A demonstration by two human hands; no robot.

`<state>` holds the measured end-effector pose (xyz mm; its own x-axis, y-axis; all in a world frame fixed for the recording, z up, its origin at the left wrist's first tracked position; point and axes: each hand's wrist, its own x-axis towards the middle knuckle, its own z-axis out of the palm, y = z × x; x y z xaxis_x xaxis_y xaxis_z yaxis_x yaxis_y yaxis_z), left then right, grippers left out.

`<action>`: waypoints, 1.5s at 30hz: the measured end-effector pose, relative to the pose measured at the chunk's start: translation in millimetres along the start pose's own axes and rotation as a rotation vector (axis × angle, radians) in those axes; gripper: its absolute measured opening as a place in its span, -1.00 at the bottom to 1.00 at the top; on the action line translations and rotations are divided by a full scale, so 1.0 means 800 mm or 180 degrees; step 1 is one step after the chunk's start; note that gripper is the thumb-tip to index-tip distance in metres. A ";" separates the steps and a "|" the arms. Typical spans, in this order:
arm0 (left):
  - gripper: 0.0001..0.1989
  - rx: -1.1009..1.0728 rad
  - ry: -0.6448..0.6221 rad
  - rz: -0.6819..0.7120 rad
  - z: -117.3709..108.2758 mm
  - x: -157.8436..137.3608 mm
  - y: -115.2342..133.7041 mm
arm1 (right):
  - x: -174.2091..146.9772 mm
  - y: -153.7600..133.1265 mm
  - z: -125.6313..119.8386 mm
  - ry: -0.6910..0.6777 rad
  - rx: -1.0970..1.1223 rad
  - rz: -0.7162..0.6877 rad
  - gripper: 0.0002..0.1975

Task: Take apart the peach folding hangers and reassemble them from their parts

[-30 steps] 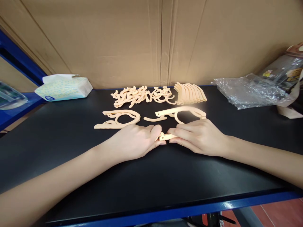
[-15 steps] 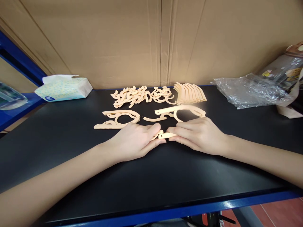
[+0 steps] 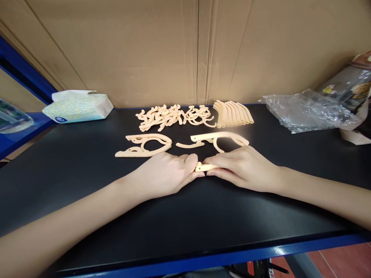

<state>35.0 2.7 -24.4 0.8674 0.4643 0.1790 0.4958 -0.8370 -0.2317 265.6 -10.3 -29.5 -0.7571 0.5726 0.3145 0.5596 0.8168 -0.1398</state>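
Observation:
Between my hands, cream plastic folding-hanger parts meet end to end above the black table (image 3: pixel 185 224). My right hand (image 3: pixel 246 168) pinches a hanger arm (image 3: pixel 205 167) whose holed end points left. My left hand (image 3: pixel 169 173) is closed on a smaller hanger piece (image 3: pixel 197 166), mostly hidden under the thumb. Just behind my left hand lies a folded hanger (image 3: pixel 165 139) with a round hook. Behind my right hand are a long curved hanger arm (image 3: pixel 213 135) and a short curved piece (image 3: pixel 189 146); the hand hides part of that group.
Along the back lie a heap of short hanger pieces (image 3: pixel 160 116), a heap of hooks (image 3: pixel 199 115) and a row of hanger arms (image 3: pixel 234 114). A tissue pack (image 3: pixel 78 107) sits back left, crumpled clear plastic bags (image 3: pixel 304 112) back right. Cardboard (image 3: pixel 145 50) walls the rear.
My left thumb has moved slightly right and covers more of the small piece. The hanger arm's holed end has shifted a little right. My right hand has moved only slightly.

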 end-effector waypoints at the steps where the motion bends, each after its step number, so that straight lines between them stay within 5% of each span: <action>1: -0.66 0.0073 0.0031 0.0023 0.000 0.000 0.000 | 0.000 0.000 -0.001 -0.0080 0.0049 0.0036 -0.66; 22: -0.72 0.0519 0.0337 0.0137 -0.004 0.000 0.002 | 0.003 -0.001 -0.005 -0.0419 -0.0360 0.0134 -0.61; 45: -0.70 0.0459 0.0266 0.0142 -0.005 0.001 0.001 | 0.001 0.001 -0.001 -0.0212 -0.0661 -0.0039 -0.60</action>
<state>35.6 1.2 -20.5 0.8852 0.3968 0.2429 0.4629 -0.8032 -0.3749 266.0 -9.7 -28.4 -0.7811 0.5716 0.2512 0.6023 0.7958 0.0622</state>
